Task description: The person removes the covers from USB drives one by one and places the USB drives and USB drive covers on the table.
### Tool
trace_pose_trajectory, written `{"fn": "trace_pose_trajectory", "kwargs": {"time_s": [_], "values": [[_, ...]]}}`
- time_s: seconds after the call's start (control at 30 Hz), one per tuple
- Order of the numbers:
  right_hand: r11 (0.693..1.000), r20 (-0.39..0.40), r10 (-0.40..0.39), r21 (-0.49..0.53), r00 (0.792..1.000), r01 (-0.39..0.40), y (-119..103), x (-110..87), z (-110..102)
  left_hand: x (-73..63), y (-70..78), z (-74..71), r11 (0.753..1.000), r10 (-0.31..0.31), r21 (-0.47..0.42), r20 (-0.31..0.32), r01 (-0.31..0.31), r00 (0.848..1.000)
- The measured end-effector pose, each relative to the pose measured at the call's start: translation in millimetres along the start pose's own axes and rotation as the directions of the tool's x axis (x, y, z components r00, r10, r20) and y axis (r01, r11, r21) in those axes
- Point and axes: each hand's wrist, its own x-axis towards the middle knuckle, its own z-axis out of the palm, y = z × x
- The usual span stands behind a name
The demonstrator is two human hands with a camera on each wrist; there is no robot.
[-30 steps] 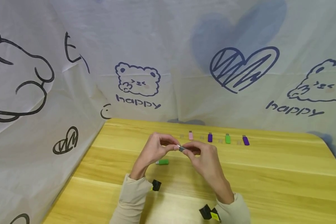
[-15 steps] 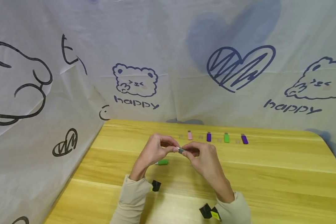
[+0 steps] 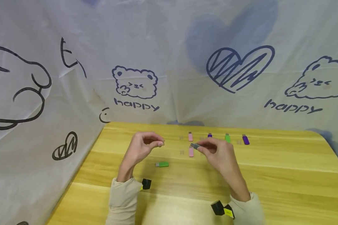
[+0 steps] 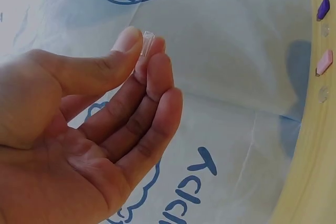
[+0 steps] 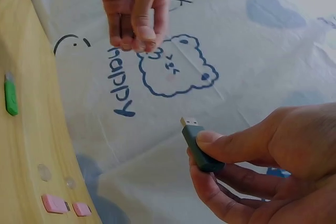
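Observation:
Between thumb and fingertips, my left hand [image 3: 142, 148] pinches a small clear plastic cap [image 4: 147, 44], best seen in the left wrist view. My right hand [image 3: 219, 156] holds a dark grey-green USB stick [image 5: 197, 145] by its body, its bare metal plug pointing toward the left hand. Cap and stick are apart, both held above the table. Below and between the hands lies a green USB stick [image 3: 162, 164] with its plug uncovered. A pink USB stick [image 3: 191, 152] lies just under the held stick, with a clear cap [image 3: 181, 152] to its left.
Along the back of the wooden table [image 3: 284, 162] lie another pink stick [image 3: 190, 136], a purple stick [image 3: 245, 139] and others, with clear caps [image 3: 238, 142] between them. A white printed cloth [image 3: 183, 93] hangs behind and at the left.
The hands were together on the grey-green USB stick. They have parted left and right; the clear cap has come off with the left hand, and the pink stick beneath is now visible.

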Motion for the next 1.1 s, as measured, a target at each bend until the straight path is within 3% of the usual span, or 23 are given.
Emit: {"fn": "trace_pose_trajectory", "kwargs": {"time_s": [0.13,0.3,0.47,0.63,0.77,0.93,1.1], "values": [[0.999,0.037,0.037,0.020,0.999,-0.037,13,3.7,-18,4.3,1.4,0.7,1.000,0.020,-0.013,0.000,-0.020,1.000],[0.990,0.032,0.138,0.033,0.990,-0.139,43,6.3,-42,11.9,0.6,14.4,0.999,0.044,-0.021,0.004,-0.044,0.999],[0.946,-0.025,0.307,0.121,0.952,-0.302,77,7.9,-60,18.1,-0.3,35.6,0.997,0.071,0.002,0.061,-0.071,0.996],[0.912,-0.114,0.400,0.149,0.909,-0.383,109,8.7,-63,23.3,0.2,62.4,0.996,0.081,0.035,0.113,-0.085,0.990],[0.890,-0.122,0.454,0.107,0.882,-0.443,130,8.6,-54,26.8,2.7,87.2,0.995,0.040,0.081,0.168,-0.055,0.985],[0.876,-0.121,0.475,-0.034,0.872,-0.481,144,6.4,-42,38.8,4.8,119.6,0.993,0.000,0.119,0.234,-0.029,0.972],[0.855,-0.118,0.489,-0.129,0.864,-0.502,147,3.8,-36,58.6,4.5,147.3,0.983,0.003,0.176,0.289,-0.057,0.957]]}}
